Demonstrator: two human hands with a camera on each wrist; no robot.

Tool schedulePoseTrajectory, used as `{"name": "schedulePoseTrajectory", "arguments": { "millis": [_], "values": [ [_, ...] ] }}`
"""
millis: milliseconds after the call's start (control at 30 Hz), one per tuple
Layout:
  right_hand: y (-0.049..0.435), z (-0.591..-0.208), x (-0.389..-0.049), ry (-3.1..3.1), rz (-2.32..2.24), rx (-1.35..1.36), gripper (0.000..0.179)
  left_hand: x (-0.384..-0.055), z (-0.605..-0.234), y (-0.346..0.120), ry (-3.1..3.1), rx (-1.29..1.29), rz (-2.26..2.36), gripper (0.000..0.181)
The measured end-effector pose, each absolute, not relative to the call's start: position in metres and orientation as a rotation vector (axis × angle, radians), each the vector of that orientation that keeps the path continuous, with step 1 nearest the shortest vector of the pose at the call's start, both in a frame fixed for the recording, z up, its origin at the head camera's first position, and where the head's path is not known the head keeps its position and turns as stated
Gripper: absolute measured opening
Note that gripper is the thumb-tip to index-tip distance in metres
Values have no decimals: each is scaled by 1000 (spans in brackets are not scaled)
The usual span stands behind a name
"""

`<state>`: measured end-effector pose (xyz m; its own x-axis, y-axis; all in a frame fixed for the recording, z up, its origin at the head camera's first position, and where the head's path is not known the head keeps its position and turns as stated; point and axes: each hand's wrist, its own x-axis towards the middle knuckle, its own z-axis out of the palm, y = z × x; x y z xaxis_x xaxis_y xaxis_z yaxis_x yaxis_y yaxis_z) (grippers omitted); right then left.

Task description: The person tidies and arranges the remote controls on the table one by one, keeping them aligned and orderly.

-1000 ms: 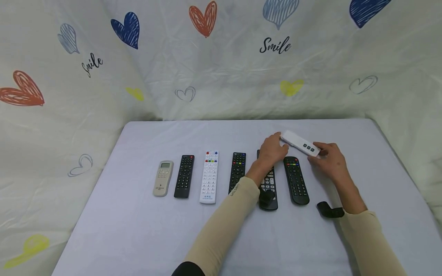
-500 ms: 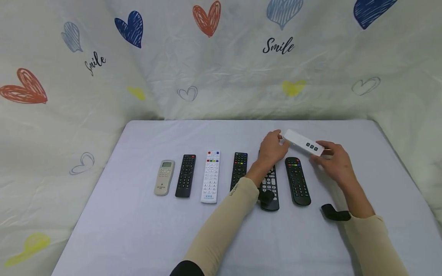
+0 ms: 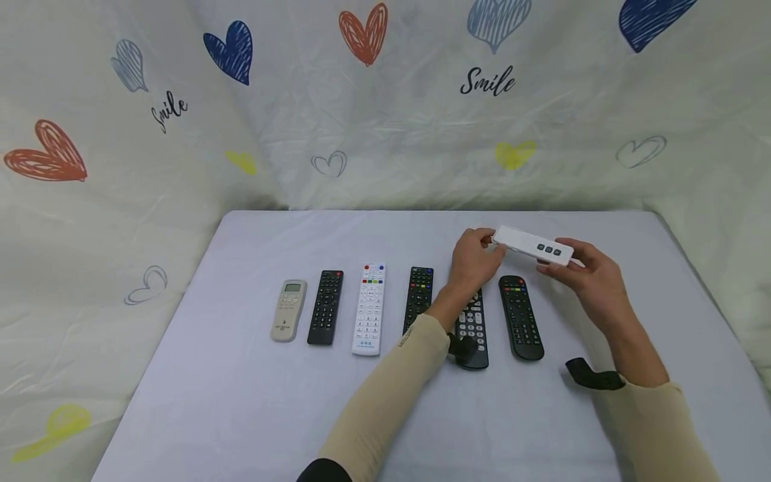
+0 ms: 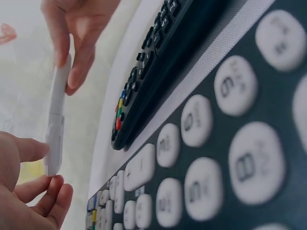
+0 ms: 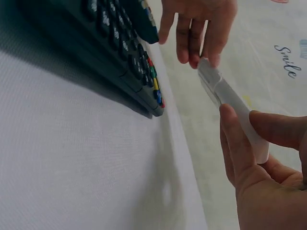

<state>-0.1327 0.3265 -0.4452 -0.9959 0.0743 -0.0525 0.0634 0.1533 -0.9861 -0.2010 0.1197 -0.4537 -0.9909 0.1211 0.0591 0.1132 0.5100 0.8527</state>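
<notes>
Both hands hold a slim white remote control (image 3: 529, 244) above the far right part of the table. My left hand (image 3: 476, 258) pinches its left end between thumb and fingers, as the left wrist view also shows. At the other end, near three dark buttons, my right hand (image 3: 593, 281) grips it with thumb and fingers. Just below lies a black remote (image 3: 521, 318) with coloured buttons near its top. Under my left forearm is a black remote with large white keys (image 3: 472, 328), its upper part hidden by the hand.
Left of the arms, several remotes lie in a row: a black one (image 3: 418, 294), partly covered by the sleeve, a white one (image 3: 369, 311), another black one (image 3: 326, 308) and a beige one with a small screen (image 3: 288, 311). A patterned sheet (image 3: 397, 127) hangs behind the white table (image 3: 241, 415).
The white remote has turned closer to level, its right end shifting right with my right hand. My left hand stays at the left end. The row of remotes lies as before.
</notes>
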Motion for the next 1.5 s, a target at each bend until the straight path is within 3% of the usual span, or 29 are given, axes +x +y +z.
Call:
{"name": "schedulePoseTrajectory", "arguments": {
  "millis": [433, 900, 1167, 1500],
  "values": [
    [330, -442, -128, -2063, 2419, 92, 51, -200, -451, 97, 2541, 455, 1714, 47],
    [332, -444, -122, -2071, 2487, 289, 50, -193, -456, 82, 2042, 411, 1954, 52],
    [324, -442, -122, -1961, 2512, 243, 52, -186, -458, 84, 1980, 376, 2057, 50],
    [314, -443, -121, -1824, 2479, -6, 54, -168, -457, 90, 2008, 417, 2094, 48]
  ]
}}
